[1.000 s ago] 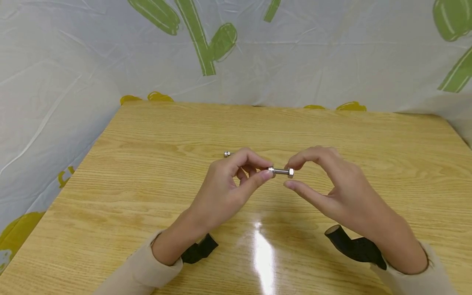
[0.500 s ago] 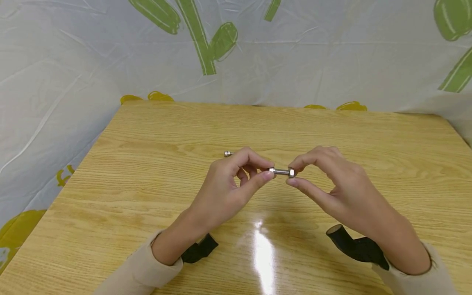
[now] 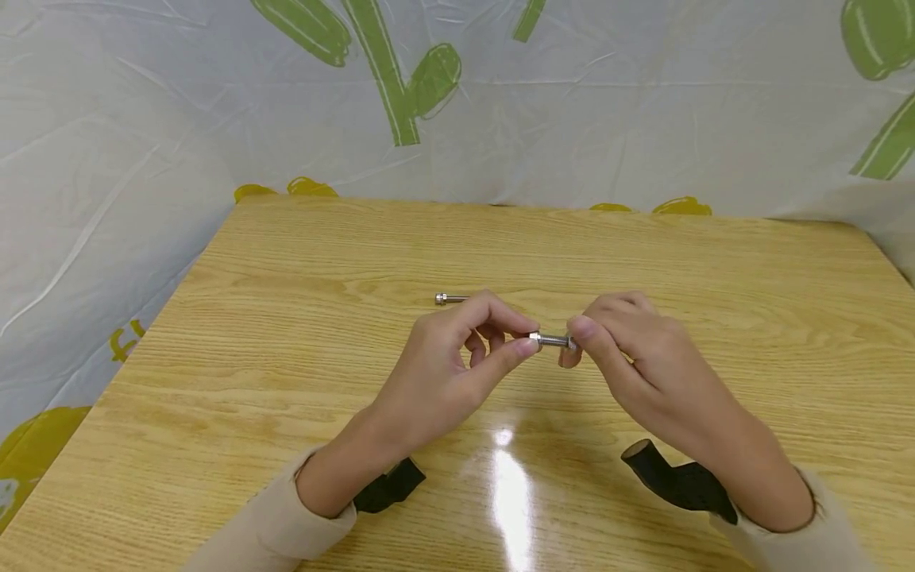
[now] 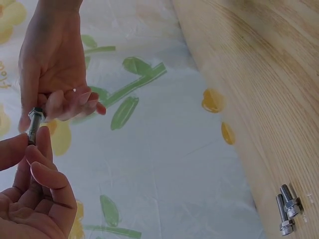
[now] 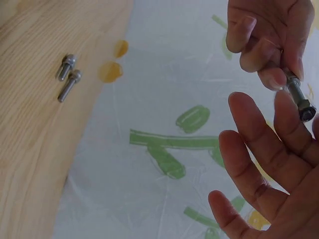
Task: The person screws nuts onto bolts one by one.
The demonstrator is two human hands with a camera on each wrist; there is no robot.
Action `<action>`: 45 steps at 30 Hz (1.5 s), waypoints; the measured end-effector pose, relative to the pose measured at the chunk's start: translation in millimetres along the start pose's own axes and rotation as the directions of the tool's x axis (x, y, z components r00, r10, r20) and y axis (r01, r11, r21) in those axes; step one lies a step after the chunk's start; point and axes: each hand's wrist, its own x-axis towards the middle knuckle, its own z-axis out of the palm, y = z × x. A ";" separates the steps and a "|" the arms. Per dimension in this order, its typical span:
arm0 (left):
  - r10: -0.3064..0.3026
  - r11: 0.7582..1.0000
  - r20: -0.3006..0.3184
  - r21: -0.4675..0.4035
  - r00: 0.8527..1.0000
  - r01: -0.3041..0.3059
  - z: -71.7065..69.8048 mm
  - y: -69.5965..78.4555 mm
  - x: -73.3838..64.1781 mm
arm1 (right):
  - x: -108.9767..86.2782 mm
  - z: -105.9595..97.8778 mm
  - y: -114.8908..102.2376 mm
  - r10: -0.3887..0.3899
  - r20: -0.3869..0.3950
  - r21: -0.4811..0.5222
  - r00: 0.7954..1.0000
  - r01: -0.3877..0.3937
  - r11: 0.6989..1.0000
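Observation:
A silver bolt [image 3: 552, 341] lies crosswise between the two hands, held above the table. My left hand [image 3: 446, 365] pinches its left end between thumb and forefinger, largely covering that end. At the other end is a hex nut [image 5: 306, 110], with the bolt's shank running into it. My right hand [image 3: 658, 365] has its thumb and forefinger on this nut, thumb on top and forefinger below. The remaining right fingers are spread out in the right wrist view. Behind the left hand, another bolt [image 3: 452, 299] rests on the table, partly hidden.
Two loose bolts, a longer one [image 5: 69, 86] and a shorter one [image 5: 66, 67], lie side by side on the wood-grain table [image 3: 322, 318]. A patterned cloth [image 3: 572, 119] hangs along the table's far and left edges. Black wrist mounts [image 3: 679, 481] sit below both forearms.
My right hand has closed in on the nut and turned, its thumb rolling up over it and forefinger going beneath. The left hand and bolt have shifted slightly right and down.

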 end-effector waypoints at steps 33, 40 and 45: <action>0.036 0.999 -0.016 0.021 0.999 -0.036 -1.5 -3.5 1.8 | -7.4 -3.6 21.0 -0.079 0.037 -0.084 0.996 0.082 0.993; 0.035 0.999 0.002 0.027 0.999 -0.035 -1.4 -4.2 2.1 | -5.5 -1.4 12.9 0.001 0.069 -0.102 0.998 0.006 0.995; 0.024 1.000 0.002 0.020 1.000 -0.024 -1.1 -4.5 1.8 | -0.3 0.1 -4.0 0.052 0.030 -0.080 0.998 -0.050 0.996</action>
